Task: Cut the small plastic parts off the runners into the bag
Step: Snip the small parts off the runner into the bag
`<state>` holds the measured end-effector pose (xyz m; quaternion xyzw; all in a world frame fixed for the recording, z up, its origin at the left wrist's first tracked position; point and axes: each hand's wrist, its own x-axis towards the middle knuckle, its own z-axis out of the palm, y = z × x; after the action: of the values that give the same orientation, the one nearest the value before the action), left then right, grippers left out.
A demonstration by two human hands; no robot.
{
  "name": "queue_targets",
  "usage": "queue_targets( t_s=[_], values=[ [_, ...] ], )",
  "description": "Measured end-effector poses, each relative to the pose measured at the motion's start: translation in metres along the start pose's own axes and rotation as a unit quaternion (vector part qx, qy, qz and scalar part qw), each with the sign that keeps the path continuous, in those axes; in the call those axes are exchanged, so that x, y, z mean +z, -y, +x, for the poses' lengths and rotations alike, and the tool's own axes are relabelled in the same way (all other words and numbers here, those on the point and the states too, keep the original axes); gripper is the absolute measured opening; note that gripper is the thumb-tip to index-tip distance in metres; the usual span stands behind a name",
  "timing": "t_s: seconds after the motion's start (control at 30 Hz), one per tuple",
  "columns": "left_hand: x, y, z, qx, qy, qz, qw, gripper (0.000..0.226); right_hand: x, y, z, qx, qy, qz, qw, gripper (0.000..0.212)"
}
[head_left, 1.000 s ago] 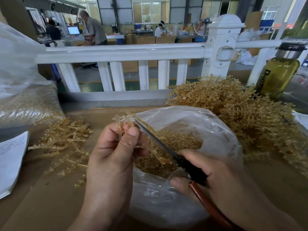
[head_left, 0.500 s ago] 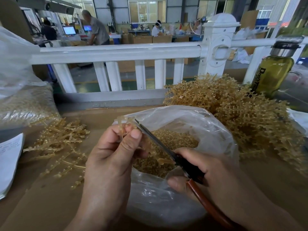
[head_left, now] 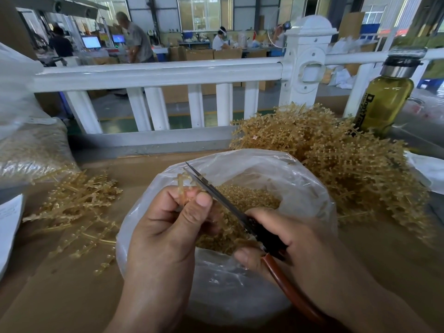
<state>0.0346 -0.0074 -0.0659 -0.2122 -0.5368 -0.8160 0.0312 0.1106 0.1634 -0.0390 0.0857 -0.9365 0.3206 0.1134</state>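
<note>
Eyes on the work: my left grip (head_left: 165, 236) is clenched on a runner (head_left: 183, 186), thumb and fingers pinching its stem so the top pokes up over the near-left rim of the bag (head_left: 240, 292). My right grip (head_left: 300, 246) is wrapped round the handles of the scissors (head_left: 216, 195), and the blades reach up and left to the top of that runner, tips just slightly parted. I judge this a cut in progress, not a finished one.

How far along? The open bag sits on the bench (head_left: 60, 296) right under both hands, and a good heap of cut parts (head_left: 247, 198) already lies inside it. To the left, a loose scatter of runners (head_left: 77, 207) lies on the bench; I take them for the finished ones, though I cannot tell whether they are fully stripped. To the right, touching the bag's far side, a big tangled pile of runners (head_left: 348, 169) waits, much larger than the left scatter.

So my read is well started and far from done: the right pile is the bulk of what is left.
</note>
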Motion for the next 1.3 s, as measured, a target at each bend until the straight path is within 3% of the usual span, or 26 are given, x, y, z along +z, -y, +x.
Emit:
queue_targets(
  t_s=[1.3],
  values=[
    [0.005,-0.003,-0.002,-0.005,-0.011,-0.048,0.999,0.005,0.013,0.004,0.002,-0.001,-0.052,0.008,0.999,0.042]
  ],
)
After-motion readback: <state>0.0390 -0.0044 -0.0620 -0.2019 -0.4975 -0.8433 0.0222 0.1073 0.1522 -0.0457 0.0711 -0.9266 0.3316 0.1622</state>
